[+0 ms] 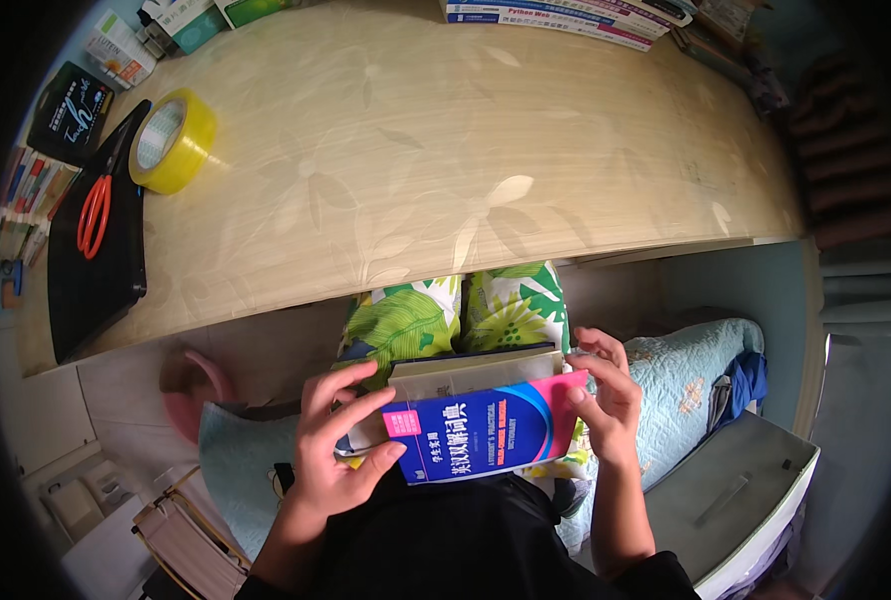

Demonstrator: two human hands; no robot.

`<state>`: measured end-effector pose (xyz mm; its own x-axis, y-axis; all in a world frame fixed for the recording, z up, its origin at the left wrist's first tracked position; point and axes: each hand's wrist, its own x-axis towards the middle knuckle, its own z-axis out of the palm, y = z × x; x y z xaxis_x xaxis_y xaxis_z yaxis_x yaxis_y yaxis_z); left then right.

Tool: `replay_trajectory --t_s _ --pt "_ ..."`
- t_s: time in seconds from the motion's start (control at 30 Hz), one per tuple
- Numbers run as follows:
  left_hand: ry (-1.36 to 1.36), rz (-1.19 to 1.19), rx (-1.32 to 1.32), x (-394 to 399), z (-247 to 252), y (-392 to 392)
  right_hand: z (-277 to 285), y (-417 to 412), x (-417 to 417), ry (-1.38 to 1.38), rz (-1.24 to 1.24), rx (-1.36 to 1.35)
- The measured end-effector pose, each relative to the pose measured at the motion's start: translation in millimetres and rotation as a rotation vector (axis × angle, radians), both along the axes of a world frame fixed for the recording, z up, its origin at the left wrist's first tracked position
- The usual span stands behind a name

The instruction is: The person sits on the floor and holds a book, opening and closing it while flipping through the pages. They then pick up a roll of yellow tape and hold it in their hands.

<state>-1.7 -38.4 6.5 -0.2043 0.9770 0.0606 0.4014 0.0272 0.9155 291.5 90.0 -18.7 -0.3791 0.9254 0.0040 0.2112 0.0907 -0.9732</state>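
Observation:
A thick dictionary with a blue and pink cover rests over the person's lap, below the desk's front edge. Its front cover is tilted partly away from the page block. My left hand is at the book's left side, thumb on the cover's lower left edge and fingers spread near the upper left corner. On the right, my right hand has its thumb on the pink part of the cover, with fingers curled behind the right edge. Green leaf-patterned fabric covers the legs under the book.
The wooden desk spans the view ahead. At its left lie yellow tape, red-handled scissors and a black flat case. Stacked books stand at the back. A grey lidded box is at lower right, beside a light-blue quilted cover.

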Motion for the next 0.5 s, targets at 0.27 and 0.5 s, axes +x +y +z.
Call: replay_trajectory --t_s 0.27,0.5 --pt "-0.595 0.026 -0.151 30 7 -9 41 -12 -4 0.147 0.074 -0.192" --pt "-0.484 -0.022 -0.088 47 16 -7 58 -14 -4 0.007 0.216 -0.125"
